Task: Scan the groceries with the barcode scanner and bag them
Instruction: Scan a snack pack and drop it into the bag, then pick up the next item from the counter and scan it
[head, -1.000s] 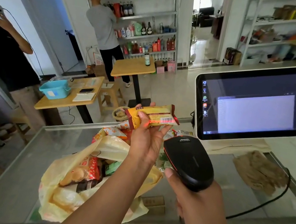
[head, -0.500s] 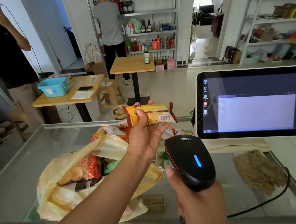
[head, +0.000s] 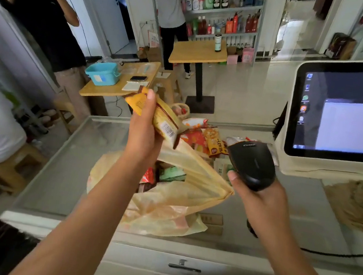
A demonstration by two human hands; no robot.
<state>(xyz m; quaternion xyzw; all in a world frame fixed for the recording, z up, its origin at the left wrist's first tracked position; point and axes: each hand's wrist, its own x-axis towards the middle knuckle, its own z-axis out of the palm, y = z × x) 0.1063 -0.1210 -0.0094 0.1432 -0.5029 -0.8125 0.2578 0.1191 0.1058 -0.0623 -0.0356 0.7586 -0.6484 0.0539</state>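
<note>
glass-topped counter (head: pixel 70 167) ran across the shop, a yellow plastic bag (head: pixel 180 203) slumped open at its middle. loose snack packs (head: pixel 208 141) were heaped at the bag's twelve o'clock, a touchscreen till (head: pixel 349 110) stood at two o'clock and a brown cloth (head: pixel 358 208) lay at three. behind were stocked shelves (head: pixel 223 9), wooden tables (head: pixel 198 52) and a blue basket (head: pixel 101 73).

half a second before, the snack bar had been held level, barcode toward the scanner, whose blue lamp was lit. now the left hand (head: pixel 144 132), fingers and thumb wrapped round the snack bar (head: pixel 162 120), had tipped it so its barcode end pointed down toward five o'clock, just above the bag's mouth. the right hand (head: pixel 259 196) gripped the barcode scanner (head: pixel 252 162) at the bag's two o'clock, with no lamp showing. i took the scan as done. the bar looked bound for the bag but was not yet in it.
</note>
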